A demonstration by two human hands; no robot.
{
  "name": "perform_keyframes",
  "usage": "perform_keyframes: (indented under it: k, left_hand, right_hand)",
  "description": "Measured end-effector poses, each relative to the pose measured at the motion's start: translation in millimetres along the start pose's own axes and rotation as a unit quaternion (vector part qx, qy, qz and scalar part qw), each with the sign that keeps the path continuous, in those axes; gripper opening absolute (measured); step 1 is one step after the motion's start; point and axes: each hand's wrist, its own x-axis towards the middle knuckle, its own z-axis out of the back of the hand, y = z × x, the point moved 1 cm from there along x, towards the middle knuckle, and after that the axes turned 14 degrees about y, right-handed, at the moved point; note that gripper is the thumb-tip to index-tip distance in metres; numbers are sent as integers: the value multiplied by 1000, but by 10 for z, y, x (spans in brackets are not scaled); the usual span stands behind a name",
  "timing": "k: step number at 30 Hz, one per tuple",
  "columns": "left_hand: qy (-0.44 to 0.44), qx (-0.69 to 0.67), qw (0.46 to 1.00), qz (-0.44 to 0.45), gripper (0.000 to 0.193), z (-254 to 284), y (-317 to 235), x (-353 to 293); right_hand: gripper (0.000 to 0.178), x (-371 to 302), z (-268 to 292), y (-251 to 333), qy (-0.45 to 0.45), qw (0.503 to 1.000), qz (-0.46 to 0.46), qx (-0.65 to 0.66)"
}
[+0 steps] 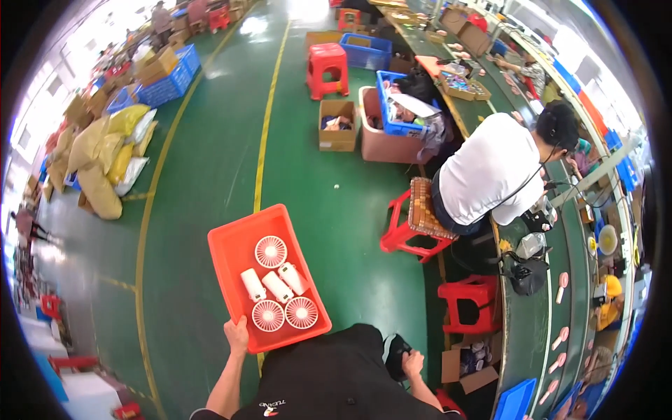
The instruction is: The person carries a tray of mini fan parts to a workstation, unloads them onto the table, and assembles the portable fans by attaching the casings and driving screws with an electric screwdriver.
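Note:
My left hand (239, 334) grips the near left corner of a red plastic tray (223, 245), thumb over the rim. Inside the tray lie three white handheld fans (271, 251), with round grilles and short handles. The tray is held out in front of me, above the floor, slightly turned. My right hand (413, 365) hangs low at my right side, its fingers curled. Beside its fingers shows a black object with a pale grey edge (397, 355), partly hidden by my dark shirt. Whether the hand holds anything is hidden.
A person in a white shirt (483, 168) sits on a red stool (400, 234) at a conveyor line (528, 315) on my right. Ahead stand a cardboard box (337, 143), a pink bin (392, 148) and another red stool (327, 70). Yellow sacks (101, 178) pile up on the left.

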Motion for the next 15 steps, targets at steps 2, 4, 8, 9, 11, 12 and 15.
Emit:
perform_keyframes:
  k: [2, 4, 8, 9, 11, 12, 15]
  left_hand:
    - [7, -29, 1000, 4, 21, 108, -134, 384]
    - [5, -27, 999, -21, 21, 120, -229, 820]
    - [1, -143, 989, -23, 21, 15, -326, 1639]
    - [9, -136, 991, -4, 21, 14, -347, 1836]
    - [-1, -183, 983, 2, 21, -12, -478, 2201]
    - [-20, -230, 973, 16, 21, 4, -551, 2368]
    - [-69, -231, 970, 17, 24, 165, -638, 2937]
  right_hand:
    - [26, 243, 131, 423, -54, 998, 24, 9]
    - [29, 405, 341, 900, -25, 999, 33, 20]
    - [30, 989, 537, 1836, -29, 999, 45, 12]
    - [30, 1148, 569, 2133, -17, 999, 51, 5]
    - [31, 1476, 565, 2590, 6, 998, 63, -16]
    - [31, 1609, 553, 2798, 2, 998, 58, -7]
    - [31, 2069, 498, 3460, 61, 995, 75, -21]
